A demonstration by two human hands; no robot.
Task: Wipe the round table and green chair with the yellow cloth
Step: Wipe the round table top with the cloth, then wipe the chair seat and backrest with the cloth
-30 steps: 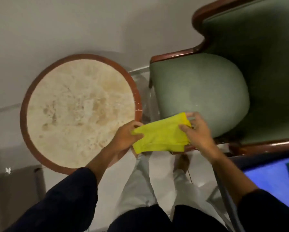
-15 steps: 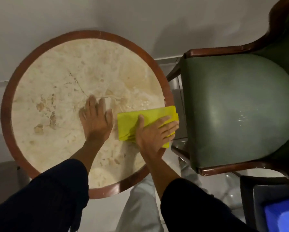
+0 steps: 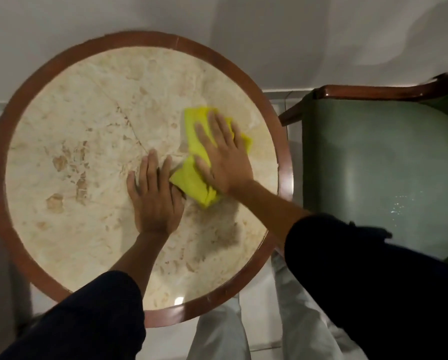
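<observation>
The round table [image 3: 69, 131] has a beige marble top and a brown wooden rim, and fills the left and middle of the view. The folded yellow cloth [image 3: 191, 178] lies on the table's right half. My right hand [image 3: 221, 154] presses flat on the cloth, fingers spread and pointing toward the wall. My left hand [image 3: 155, 198] rests flat on the bare marble just left of the cloth, holding nothing. The green chair [image 3: 378, 162], with a padded seat and wooden frame, stands to the right of the table.
A pale wall [image 3: 243, 27] runs along the far side behind table and chair. My legs in light trousers [image 3: 217, 333] stand on the tiled floor below the table's near edge. A narrow gap separates table and chair.
The cloth went from being held in both hands in front of the chair onto the table. My right hand has since pushed it further in from the right edge; my left hand stayed flat.
</observation>
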